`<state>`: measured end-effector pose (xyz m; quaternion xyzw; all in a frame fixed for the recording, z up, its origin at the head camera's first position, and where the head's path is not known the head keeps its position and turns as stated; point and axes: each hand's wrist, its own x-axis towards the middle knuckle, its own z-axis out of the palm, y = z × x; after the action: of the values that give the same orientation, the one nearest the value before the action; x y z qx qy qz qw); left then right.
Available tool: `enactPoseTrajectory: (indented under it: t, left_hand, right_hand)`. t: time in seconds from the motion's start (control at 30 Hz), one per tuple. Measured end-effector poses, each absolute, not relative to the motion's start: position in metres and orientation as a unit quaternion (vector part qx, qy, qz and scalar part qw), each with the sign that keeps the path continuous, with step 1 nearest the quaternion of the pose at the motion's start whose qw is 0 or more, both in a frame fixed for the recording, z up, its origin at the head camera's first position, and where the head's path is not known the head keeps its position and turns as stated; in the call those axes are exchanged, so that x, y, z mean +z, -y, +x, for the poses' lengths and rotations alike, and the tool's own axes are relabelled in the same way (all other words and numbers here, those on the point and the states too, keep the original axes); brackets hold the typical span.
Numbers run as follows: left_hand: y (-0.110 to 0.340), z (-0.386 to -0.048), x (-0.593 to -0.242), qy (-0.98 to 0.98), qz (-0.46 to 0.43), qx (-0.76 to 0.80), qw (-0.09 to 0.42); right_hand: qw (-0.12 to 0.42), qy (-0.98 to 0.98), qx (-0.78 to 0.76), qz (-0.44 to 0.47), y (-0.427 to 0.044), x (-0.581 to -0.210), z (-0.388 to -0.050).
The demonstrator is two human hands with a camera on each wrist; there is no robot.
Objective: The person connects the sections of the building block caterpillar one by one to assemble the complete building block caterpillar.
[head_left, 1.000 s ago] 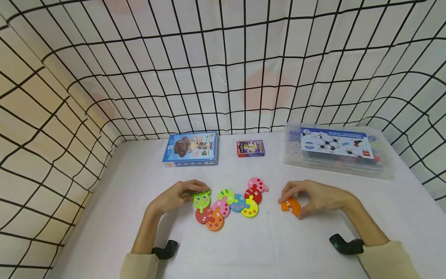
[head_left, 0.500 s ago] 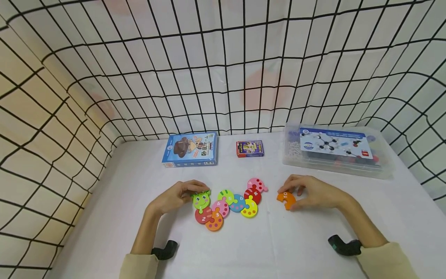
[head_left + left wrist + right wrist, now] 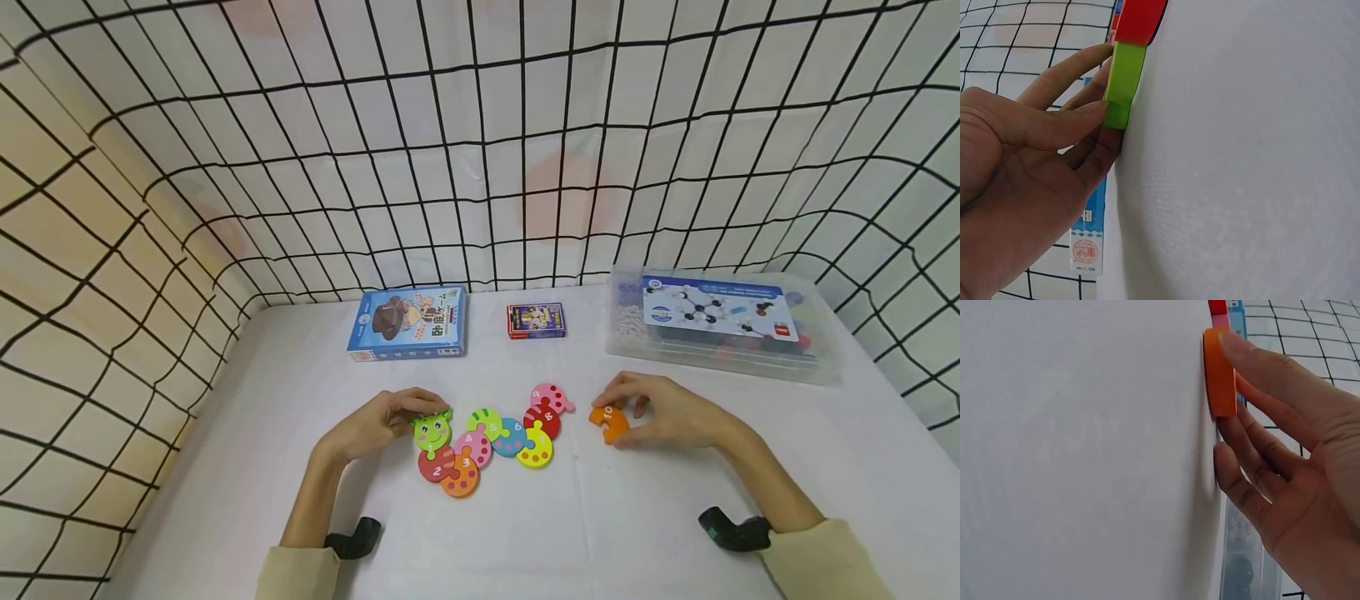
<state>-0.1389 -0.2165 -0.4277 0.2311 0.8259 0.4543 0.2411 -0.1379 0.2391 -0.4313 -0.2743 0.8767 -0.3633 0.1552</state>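
A caterpillar puzzle of numbered, coloured pieces lies joined in a zigzag on the white table. Its smiling green head piece [image 3: 432, 432] is at the left end, pinched at the edge between my left hand's [image 3: 386, 423] thumb and fingers. In the left wrist view my thumb sits against the side of that green piece [image 3: 1124, 81]. At the chain's right end is the pink piece [image 3: 549, 396] numbered 9, its knob pointing right. Just right of it, apart by a small gap, my right hand [image 3: 663, 412] pinches an orange puzzle piece [image 3: 613, 426] numbered 10, notch facing left.
Behind the puzzle stand a blue game box [image 3: 408, 323], a small purple and red box [image 3: 536, 320] and a clear plastic case [image 3: 723, 325] with a molecule picture. Black wire grid [image 3: 487, 142] encloses the table [image 3: 480, 550] at the back and both sides.
My right hand has moved left with the orange piece, turning it so its notch faces the chain. My left hand and the joined pieces have stayed in place.
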Motion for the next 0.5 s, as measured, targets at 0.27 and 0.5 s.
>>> enactPoseTrajectory:
  t: [0.27,0.5]
  left_hand:
    - [0.216,-0.139,-0.428,-0.828,0.225,0.452,0.243]
    - [0.217,-0.140,-0.429,-0.825,0.227,0.456,0.244]
  right_hand:
    - [0.125,-0.892,-0.361,-0.242,-0.228,-0.433,-0.137]
    - [0.081,-0.895,-0.390,-0.200,-0.212,-0.436,-0.135]
